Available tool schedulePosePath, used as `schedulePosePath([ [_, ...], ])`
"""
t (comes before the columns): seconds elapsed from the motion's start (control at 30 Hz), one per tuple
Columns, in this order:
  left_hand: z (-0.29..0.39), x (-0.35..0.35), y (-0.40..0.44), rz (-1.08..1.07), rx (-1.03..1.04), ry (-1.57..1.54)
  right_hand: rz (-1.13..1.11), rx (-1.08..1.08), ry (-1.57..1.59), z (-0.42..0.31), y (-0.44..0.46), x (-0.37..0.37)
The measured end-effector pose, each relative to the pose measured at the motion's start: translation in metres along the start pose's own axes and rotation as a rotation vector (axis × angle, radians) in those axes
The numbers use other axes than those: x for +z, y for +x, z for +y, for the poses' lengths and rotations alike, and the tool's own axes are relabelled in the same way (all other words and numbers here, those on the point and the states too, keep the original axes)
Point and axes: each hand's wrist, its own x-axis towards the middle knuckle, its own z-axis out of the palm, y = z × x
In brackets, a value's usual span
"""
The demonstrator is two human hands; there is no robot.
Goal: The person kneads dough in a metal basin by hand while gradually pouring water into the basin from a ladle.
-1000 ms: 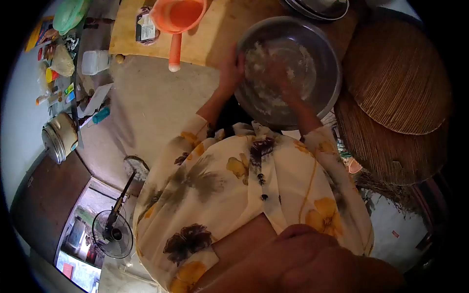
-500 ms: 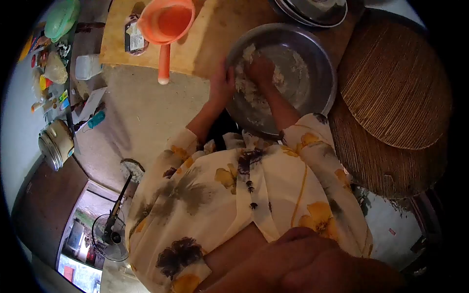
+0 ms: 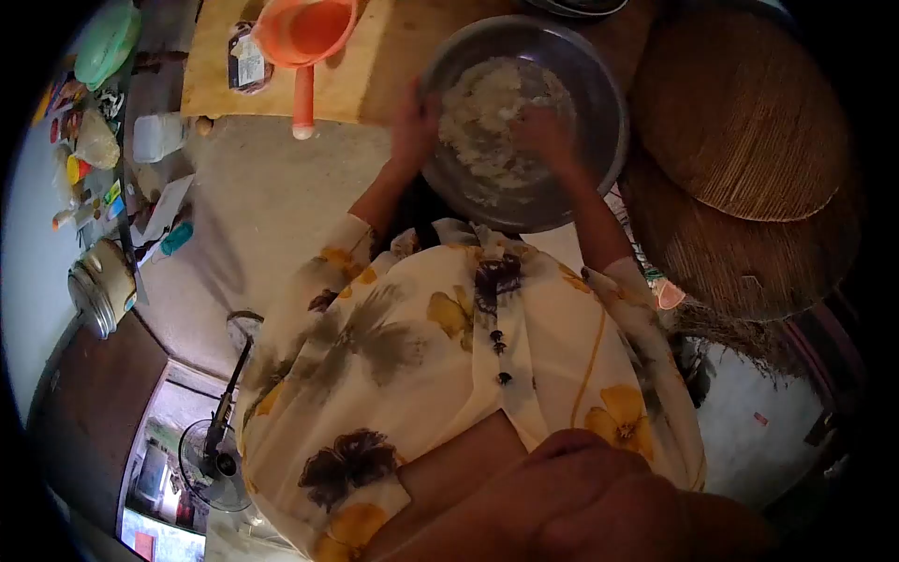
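A wide metal basin (image 3: 613, 140) stands at the table's near edge, its bottom covered with a pale, crumbly flour mixture (image 3: 492, 103). My left hand (image 3: 413, 126) grips the basin's left rim; it is somewhat blurred. Inside the basin, on the right part of the mixture, my right hand (image 3: 546, 134) touches the floury mass. Motion smears its fingers, so their closing cannot be made out.
An orange dipper (image 3: 304, 37) lies on the wooden table (image 3: 379, 66), its handle over the edge, beside a labelled packet (image 3: 247, 61). Round woven lids (image 3: 740, 112) overlap at the right. A fan (image 3: 215, 459) stands lower left.
My right hand has moved from the basin's left side to its right side, and the mixture looks more spread out. The whole view has shifted, and the basin appears higher.
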Motion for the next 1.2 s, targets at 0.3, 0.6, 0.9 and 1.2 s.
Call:
schedulePosePath([
  [0.3,0.000,0.003,-0.002,0.012,0.008,0.002,-0.081,-0.201,0.376,0.000,0.083,0.074],
  [0.6,-0.019,0.005,-0.005,-0.043,-0.069,-0.072,-0.140,-0.083,0.475,-0.013,0.055,0.045],
  [0.9,0.023,-0.006,0.000,0.008,0.004,-0.001,0.483,-0.084,0.426,0.033,0.080,0.020],
  [1.2,0.019,0.002,0.000,-0.017,-0.157,-0.110,0.384,-0.449,-0.117,-0.031,0.025,0.111],
])
